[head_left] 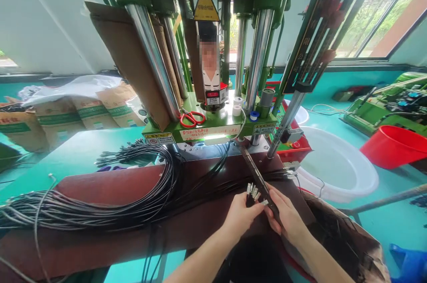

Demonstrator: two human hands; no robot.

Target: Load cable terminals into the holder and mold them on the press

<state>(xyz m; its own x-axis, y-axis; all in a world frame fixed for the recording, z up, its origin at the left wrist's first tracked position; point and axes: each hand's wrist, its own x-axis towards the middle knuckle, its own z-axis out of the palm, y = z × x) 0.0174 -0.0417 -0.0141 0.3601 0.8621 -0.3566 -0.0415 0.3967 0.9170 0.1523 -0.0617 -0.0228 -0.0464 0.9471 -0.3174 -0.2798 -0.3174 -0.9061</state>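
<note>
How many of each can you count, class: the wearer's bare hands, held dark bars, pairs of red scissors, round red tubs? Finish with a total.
Hands (left, right): 2
Held dark bar: 1
Red scissors: 1
Round red tub: 1
Total: 5

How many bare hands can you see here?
2: the left hand holds pale-tipped cable ends; the right hand grips the dark bar. More may be hidden behind the press.

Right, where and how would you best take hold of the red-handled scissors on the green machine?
Probably by the red loops of the scissors, reaching from the front and slightly above. The loops lie near the front edge of the green ledge, while a steel column crowds the left side; the blades are hard to make out.
</note>
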